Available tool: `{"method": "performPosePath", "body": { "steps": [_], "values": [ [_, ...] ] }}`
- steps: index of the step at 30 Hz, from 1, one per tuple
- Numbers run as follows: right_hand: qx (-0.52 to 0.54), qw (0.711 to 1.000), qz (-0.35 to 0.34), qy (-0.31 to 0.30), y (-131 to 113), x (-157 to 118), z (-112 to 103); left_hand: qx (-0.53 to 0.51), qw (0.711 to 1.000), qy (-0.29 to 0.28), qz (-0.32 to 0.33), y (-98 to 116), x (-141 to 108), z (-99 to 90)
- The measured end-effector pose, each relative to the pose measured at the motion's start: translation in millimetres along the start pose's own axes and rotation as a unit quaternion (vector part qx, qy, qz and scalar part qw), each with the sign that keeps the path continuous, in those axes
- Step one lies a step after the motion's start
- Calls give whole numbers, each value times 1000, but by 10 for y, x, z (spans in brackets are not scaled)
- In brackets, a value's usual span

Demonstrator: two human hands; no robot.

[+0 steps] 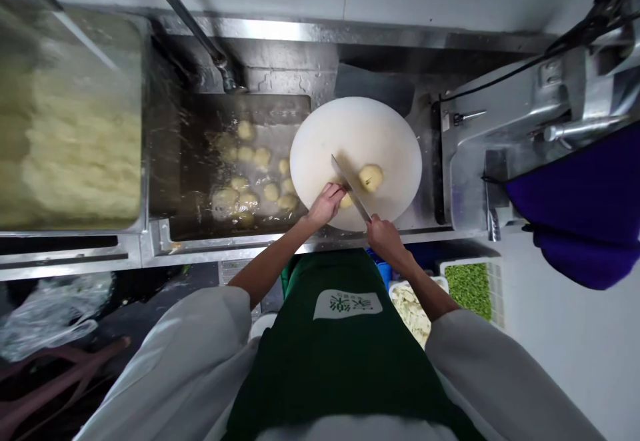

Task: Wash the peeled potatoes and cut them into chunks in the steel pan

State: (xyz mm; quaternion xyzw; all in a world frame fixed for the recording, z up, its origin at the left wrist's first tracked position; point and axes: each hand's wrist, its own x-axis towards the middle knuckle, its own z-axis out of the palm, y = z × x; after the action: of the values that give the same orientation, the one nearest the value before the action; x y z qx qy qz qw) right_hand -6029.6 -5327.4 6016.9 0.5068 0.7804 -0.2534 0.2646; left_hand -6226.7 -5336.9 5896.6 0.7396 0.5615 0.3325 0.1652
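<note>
A round white cutting board lies across the right part of the sink. My right hand is closed around the handle of a knife, whose blade points up and to the left over the board. Just left of the blade, my left hand has its fingers bent and pressed on a peeled potato, which the fingers and blade partly hide. Right of the blade, another peeled potato with a dark mark rests on the board.
Several peeled potatoes lie in the wet sink under a running faucet. At the left stands a water-filled metal basin with pale yellow pieces. Below the counter are a crate of chopped greens and a container of pale slices.
</note>
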Motion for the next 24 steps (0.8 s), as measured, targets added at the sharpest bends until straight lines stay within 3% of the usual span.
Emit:
{"method": "performPosePath", "body": {
  "steps": [24],
  "values": [
    [5,1000,-3,11,-199,118,-39,-21,998,47,-27,-89,-186,172]
  ]
}}
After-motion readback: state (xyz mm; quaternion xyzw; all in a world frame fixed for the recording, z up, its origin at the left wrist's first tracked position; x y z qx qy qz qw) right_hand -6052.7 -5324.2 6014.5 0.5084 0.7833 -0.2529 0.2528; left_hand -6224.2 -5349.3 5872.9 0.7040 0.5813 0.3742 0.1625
